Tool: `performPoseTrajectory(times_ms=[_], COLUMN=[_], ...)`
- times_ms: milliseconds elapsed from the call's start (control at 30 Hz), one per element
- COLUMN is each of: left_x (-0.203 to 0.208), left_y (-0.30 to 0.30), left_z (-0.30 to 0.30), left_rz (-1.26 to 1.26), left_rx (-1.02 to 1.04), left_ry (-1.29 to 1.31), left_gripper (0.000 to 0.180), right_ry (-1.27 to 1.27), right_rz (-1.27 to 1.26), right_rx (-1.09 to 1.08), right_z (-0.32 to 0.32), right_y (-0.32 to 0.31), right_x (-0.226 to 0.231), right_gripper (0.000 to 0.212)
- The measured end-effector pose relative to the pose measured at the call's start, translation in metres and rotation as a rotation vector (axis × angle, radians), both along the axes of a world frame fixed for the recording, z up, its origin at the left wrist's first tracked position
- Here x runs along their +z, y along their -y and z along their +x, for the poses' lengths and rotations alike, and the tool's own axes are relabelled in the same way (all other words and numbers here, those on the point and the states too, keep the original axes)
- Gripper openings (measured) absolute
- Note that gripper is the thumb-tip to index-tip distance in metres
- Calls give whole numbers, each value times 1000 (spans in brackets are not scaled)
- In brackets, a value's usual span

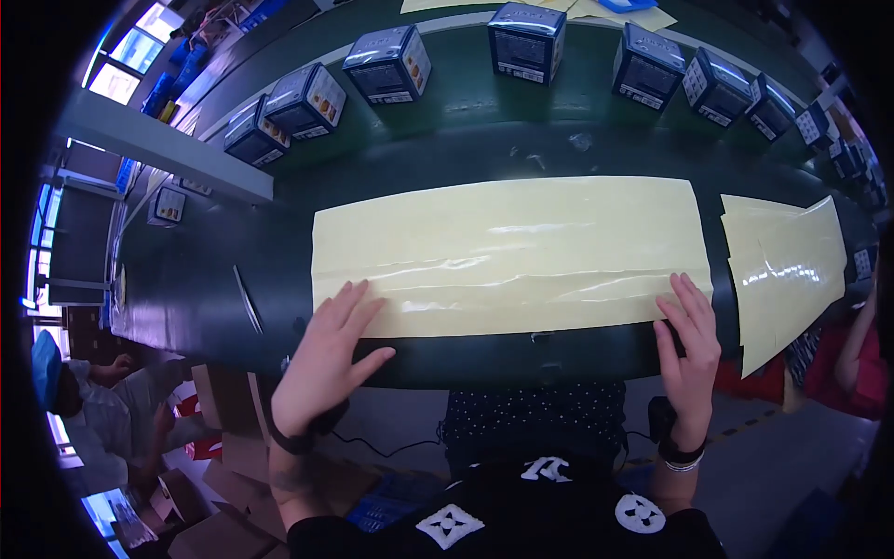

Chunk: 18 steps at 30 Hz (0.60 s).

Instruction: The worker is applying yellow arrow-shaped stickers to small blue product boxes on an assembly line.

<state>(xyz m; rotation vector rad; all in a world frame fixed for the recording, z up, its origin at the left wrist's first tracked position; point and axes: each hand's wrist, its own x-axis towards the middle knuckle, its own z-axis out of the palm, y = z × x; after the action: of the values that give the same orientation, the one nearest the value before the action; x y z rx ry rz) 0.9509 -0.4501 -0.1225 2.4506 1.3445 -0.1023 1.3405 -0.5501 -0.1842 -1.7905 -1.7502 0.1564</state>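
Note:
A long, pale yellow glossy sheet [503, 233] lies crosswise on the dark green table, with creases running along its length. Upon its near left corner rests my left hand [331, 349], fingers stretched out and thumb apart. My right hand [687, 345] touches the near right corner, its fingers also extended and spread. Neither hand grips anything. Slim metal tweezers [248, 300] lie on the table to the left of the sheet.
Dark blue printed boxes [526, 47] stand in a row along the far side. More yellow sheets [782, 270] are stacked at the right. A grey post [168, 149] rises at the left. Cardboard boxes [223, 401] and a person in a blue cap [45, 368] are at lower left.

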Motion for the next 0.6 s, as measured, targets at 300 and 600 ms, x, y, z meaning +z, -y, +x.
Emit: performPoseTrajectory(times_ms=[300, 600], left_x=[-16, -45], left_y=[72, 35], left_z=[28, 72], left_rz=[-39, 179], left_rx=[141, 296], left_ry=[200, 323], left_gripper=[41, 27], right_ry=[-124, 35], right_rz=[-116, -82], right_rx=[431, 284], right_z=[-131, -154], right_y=[-39, -54], right_x=[9, -20], right_gripper=[39, 42])
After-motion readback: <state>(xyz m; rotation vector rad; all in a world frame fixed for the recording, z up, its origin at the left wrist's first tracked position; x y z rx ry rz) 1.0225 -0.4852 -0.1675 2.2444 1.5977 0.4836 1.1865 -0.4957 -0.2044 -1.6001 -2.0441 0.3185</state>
